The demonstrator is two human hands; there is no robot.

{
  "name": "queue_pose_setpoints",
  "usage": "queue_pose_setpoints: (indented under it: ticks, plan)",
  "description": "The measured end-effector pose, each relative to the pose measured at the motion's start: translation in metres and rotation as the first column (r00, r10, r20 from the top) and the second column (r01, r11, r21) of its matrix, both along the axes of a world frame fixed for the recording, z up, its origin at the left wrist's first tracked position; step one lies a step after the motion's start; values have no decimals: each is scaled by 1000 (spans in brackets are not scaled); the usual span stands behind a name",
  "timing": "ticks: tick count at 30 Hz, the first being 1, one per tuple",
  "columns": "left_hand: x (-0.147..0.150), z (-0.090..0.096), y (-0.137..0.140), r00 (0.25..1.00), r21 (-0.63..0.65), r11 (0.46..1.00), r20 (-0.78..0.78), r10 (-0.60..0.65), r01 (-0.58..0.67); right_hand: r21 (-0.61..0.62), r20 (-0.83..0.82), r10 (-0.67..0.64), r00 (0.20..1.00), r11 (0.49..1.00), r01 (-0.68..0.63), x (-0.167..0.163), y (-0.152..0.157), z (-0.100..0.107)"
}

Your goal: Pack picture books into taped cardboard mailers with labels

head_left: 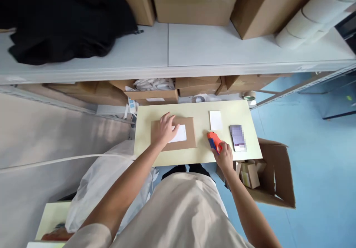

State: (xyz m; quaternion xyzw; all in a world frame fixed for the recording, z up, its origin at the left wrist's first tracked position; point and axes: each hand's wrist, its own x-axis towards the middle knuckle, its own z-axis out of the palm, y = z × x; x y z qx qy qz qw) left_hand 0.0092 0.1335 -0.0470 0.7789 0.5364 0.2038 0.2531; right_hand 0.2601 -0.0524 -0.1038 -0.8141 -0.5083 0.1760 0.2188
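Observation:
A flat brown cardboard box (187,143) with a white label (181,133) on top lies on the left half of a pale yellow table (200,158). My left hand (166,128) rests on this box, fingers spread, beside the label and partly over its edge. At the right, my right hand (224,155) is wrapped round an orange and blue tape dispenser (214,139), held at the table's near side. Just beyond the dispenser is a small white stack of labels or paper (216,120). To the right of that hand lies a phone (237,138).
Behind the table stands a grey shelf (200,49) carrying large cartons (194,3), white rolls (308,20) and black cloth (69,25). An open carton (278,174) with small boxes sits on the floor at right. A translucent white bag (91,188) is at left.

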Motion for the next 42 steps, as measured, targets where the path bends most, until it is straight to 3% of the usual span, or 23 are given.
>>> queue_pose_setpoints:
  ticks: [3, 6, 10, 13, 15, 18, 23, 25, 28, 31, 34, 36, 40, 42]
  plan:
    - [50, -1, 14, 968, -12, 970, -62, -244, 244, -169, 37, 40, 999, 985, -33, 10, -18, -19]
    - [83, -7, 21, 920, -125, 933, -167, -354, 337, -314, -45, 74, 996, 946, -84, 13, -10, -27]
    - [104, -6, 22, 922, -239, 941, -247, -298, 240, -189, -346, 64, 936, 972, -136, 36, 6, -14]
    - [122, 2, 25, 962, -333, 922, -116, -248, 197, -20, -682, 117, 722, 984, -178, 61, 9, -5]
    - [136, 7, 31, 968, -535, 820, -16, -251, 204, 38, -816, 128, 563, 985, -168, 72, 10, -6]
    - [153, 12, 42, 941, -754, 607, 43, -337, 252, 40, -903, 90, 421, 991, -127, 76, 13, -15]
    - [170, 11, 58, 824, -778, 468, 108, -557, 419, 42, -932, 58, 358, 998, -52, 64, 19, -25]
    - [176, 8, 58, 797, -771, 462, 95, -597, 438, 8, -943, -1, 332, 1000, 25, 56, 15, -25]
    - [189, 6, 47, 740, -717, 524, -17, -672, 460, -68, -956, -131, 264, 969, 236, 41, 1, -24]
    - [201, 2, 26, 583, -647, 552, -198, -788, 526, -223, -948, -287, 140, 909, 352, 20, -19, -24]
    - [202, -11, 11, 372, -672, 484, -318, -872, 561, -387, -919, -385, -82, 850, 357, -8, -37, -27]
    - [198, -21, 11, 286, -710, 461, -362, -887, 532, -462, -886, -407, -220, 814, 353, -29, -49, -32]
    - [187, -36, 23, 181, -707, 512, -491, -852, 489, -589, -796, -464, -388, 740, 325, -66, -76, -43]
    - [182, -40, 24, 90, -723, 498, -524, -847, 478, -623, -757, -477, -446, 733, 273, -82, -90, -48]
